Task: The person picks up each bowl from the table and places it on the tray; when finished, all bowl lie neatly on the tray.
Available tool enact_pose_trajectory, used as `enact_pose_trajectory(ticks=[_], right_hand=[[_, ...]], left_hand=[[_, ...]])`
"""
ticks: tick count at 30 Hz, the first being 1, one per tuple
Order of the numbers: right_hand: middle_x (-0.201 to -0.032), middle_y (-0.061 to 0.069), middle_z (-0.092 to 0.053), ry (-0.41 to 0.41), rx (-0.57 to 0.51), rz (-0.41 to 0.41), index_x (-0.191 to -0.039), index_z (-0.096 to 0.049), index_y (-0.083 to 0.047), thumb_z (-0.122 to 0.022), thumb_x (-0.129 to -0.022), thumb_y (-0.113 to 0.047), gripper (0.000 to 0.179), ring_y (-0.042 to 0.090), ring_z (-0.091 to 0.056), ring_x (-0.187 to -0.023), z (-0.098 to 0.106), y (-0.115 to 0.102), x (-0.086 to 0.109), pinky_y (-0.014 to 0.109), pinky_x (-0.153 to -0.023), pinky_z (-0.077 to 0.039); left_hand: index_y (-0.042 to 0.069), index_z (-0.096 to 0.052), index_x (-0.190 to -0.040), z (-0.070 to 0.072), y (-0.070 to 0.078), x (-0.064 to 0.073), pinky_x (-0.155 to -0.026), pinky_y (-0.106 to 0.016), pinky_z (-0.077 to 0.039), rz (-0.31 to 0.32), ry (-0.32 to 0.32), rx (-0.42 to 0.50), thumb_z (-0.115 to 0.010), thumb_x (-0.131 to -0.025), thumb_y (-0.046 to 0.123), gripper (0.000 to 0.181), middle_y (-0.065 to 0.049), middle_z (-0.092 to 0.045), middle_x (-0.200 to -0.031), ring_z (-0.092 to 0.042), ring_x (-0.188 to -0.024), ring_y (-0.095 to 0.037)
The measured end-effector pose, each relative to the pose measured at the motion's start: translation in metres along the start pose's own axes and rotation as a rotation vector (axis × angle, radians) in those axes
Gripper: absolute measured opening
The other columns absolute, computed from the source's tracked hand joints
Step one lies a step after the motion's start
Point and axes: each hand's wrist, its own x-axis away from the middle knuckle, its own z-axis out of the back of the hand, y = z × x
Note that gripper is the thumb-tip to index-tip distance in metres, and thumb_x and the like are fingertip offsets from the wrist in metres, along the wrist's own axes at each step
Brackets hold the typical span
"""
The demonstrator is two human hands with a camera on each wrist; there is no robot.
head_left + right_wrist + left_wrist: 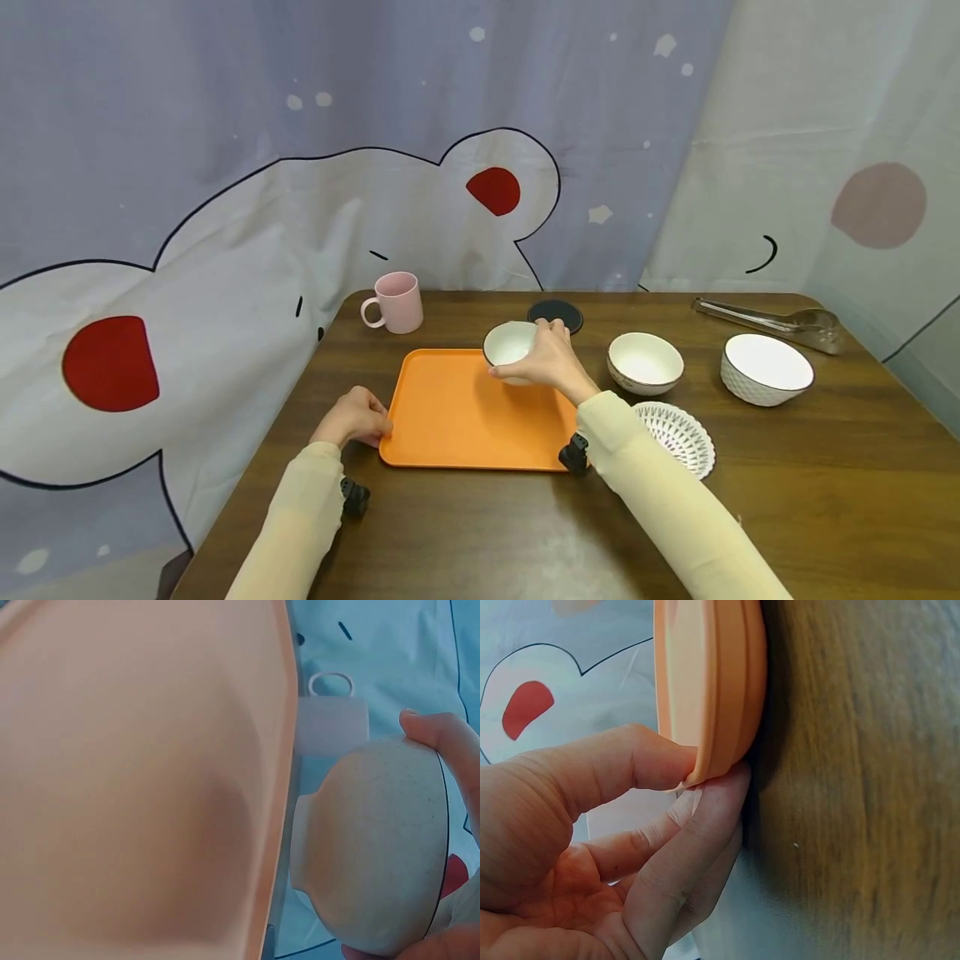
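Observation:
An orange tray [465,425] lies flat on the wooden table. My left hand [356,416] pinches its left rim, the thumb on top and the fingers beneath, as the left wrist view shows. Above the right half of the tray, my right hand [546,360] holds a white bowl [375,840] with a dark rim, thumb and fingers spread across its edge. The bowl's foot points down in the head view, and a soft shadow falls on the tray under it. Part of the bowl is hidden behind my right hand.
A pink mug [400,305] stands behind the tray, near a black round coaster [555,315]. To the right are a second white bowl [645,363], a deeper patterned bowl [767,370], a white openwork dish [678,437] partly behind my sleeve, and metal tongs [772,321].

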Motion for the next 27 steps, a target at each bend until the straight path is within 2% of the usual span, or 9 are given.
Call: enact_pose_trajectory(ticks=[10, 15, 21, 27], right_hand=[[-0.127, 0.024, -0.041, 0.010, 0.011, -0.009, -0.136, -0.041, 0.006, -0.087, -0.057, -0.055, 0.110, 0.037, -0.039, -0.116, -0.019, -0.011, -0.008, 0.051, -0.091, -0.049], [-0.128, 0.023, -0.040, 0.015, 0.006, -0.027, -0.136, -0.041, 0.007, -0.088, -0.057, -0.054, 0.111, 0.035, -0.038, -0.118, -0.029, -0.014, -0.008, 0.047, -0.093, -0.049], [-0.130, 0.024, -0.040, -0.003, -0.032, -0.027, -0.140, -0.037, 0.007, -0.087, -0.057, -0.054, 0.115, 0.037, -0.036, -0.121, -0.046, -0.022, -0.008, 0.047, -0.093, -0.050], [-0.124, 0.023, -0.042, 0.010, -0.039, -0.020, -0.136, -0.041, 0.007, -0.088, -0.056, -0.054, 0.111, 0.036, -0.037, -0.117, -0.054, -0.031, -0.012, 0.044, -0.091, -0.051]], left_hand=[[-0.012, -0.061, -0.095, 0.001, 0.002, 0.003, -0.064, -0.034, -0.061, -0.004, 0.004, -0.001, -0.068, -0.075, -0.007, 0.022, -0.016, -0.064, -0.080, -0.066, -0.064, -0.017], [-0.012, -0.061, -0.095, -0.001, 0.003, 0.003, -0.064, -0.034, -0.061, -0.020, -0.005, -0.005, -0.069, -0.075, -0.007, 0.022, -0.017, -0.065, -0.082, -0.066, -0.064, -0.017], [-0.010, -0.062, -0.093, -0.001, -0.002, 0.003, -0.063, -0.034, -0.061, 0.002, 0.005, -0.029, -0.069, -0.074, -0.006, 0.020, -0.016, -0.064, -0.081, -0.066, -0.063, -0.017], [-0.011, -0.061, -0.093, -0.001, 0.000, 0.003, -0.064, -0.034, -0.061, -0.011, -0.002, -0.029, -0.068, -0.073, -0.007, 0.021, -0.016, -0.065, -0.082, -0.066, -0.063, -0.017]])
